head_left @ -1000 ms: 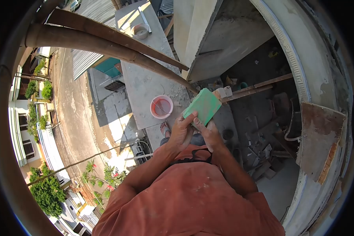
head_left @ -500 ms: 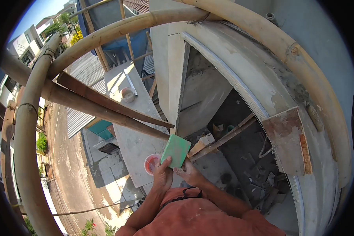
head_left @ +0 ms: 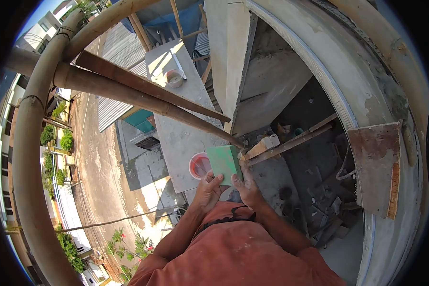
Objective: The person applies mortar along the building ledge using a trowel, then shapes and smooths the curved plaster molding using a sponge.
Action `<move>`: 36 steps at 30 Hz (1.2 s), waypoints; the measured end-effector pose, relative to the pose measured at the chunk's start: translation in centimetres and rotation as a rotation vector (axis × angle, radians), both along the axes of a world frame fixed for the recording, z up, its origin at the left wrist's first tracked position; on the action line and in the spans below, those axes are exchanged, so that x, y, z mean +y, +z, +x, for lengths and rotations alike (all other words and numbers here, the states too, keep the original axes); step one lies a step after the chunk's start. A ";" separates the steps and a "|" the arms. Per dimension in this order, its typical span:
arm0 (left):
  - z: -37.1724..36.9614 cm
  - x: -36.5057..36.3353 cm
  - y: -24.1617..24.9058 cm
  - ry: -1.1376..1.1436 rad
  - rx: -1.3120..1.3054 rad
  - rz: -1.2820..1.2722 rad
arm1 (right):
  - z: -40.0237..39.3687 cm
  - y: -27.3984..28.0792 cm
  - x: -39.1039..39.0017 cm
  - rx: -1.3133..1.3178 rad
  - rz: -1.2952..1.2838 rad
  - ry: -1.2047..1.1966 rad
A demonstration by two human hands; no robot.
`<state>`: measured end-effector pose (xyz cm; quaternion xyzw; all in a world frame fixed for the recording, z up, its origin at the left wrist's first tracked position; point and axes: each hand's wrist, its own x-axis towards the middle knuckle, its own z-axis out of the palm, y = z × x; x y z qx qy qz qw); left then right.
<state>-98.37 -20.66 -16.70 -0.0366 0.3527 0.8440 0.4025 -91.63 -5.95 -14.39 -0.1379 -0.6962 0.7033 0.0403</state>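
A green, foam-like rectangular block (head_left: 221, 163) is held in front of my chest, dusted with pale smears. My left hand (head_left: 208, 191) grips its lower left corner, the thumb lying on the near face. On the other side, my right hand (head_left: 249, 190) is closed on the lower right edge, with fingers partly hidden behind the block. Just left of the block and lower down, a red-rimmed bucket (head_left: 191, 167) rests on a grey board (head_left: 176, 138) and holds something greyish.
Thick bamboo poles (head_left: 31, 157) frame the left side. A wooden plank (head_left: 152, 86) slants in from there. A curved plastered edge with moulding (head_left: 336, 97) runs along the right, beside a board (head_left: 376, 162). A second tub (head_left: 174, 78) stands farther off. Rubble (head_left: 336, 205) lies below.
My view has shifted, so the surroundings sit further right and higher. The block has been turned so its right side face shows, and my right hand has moved up along that side.
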 end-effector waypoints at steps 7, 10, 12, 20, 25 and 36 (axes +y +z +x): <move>1.5 -1.2 -4.2 -0.081 -0.234 0.012 | 0.9 -3.9 1.2 -0.063 -0.755 0.161; 2.7 -1.7 -6.1 -0.089 -0.297 0.008 | 2.1 -7.8 1.7 -0.194 -0.854 0.201; 3.1 -1.6 -6.8 -0.078 -0.338 -0.002 | 2.5 -9.3 1.6 -0.210 -0.849 0.190; 4.9 -1.5 -11.2 -0.066 -0.454 -0.037 | 3.3 -13.3 1.8 -0.348 -0.996 0.101; 5.8 -1.1 -15.8 -0.149 -0.461 -0.261 | 3.9 -19.0 2.4 -0.416 -0.976 -0.008; 13.6 -5.9 -30.1 -0.713 0.329 -1.628 | -1.4 -43.7 4.7 -0.780 0.113 0.064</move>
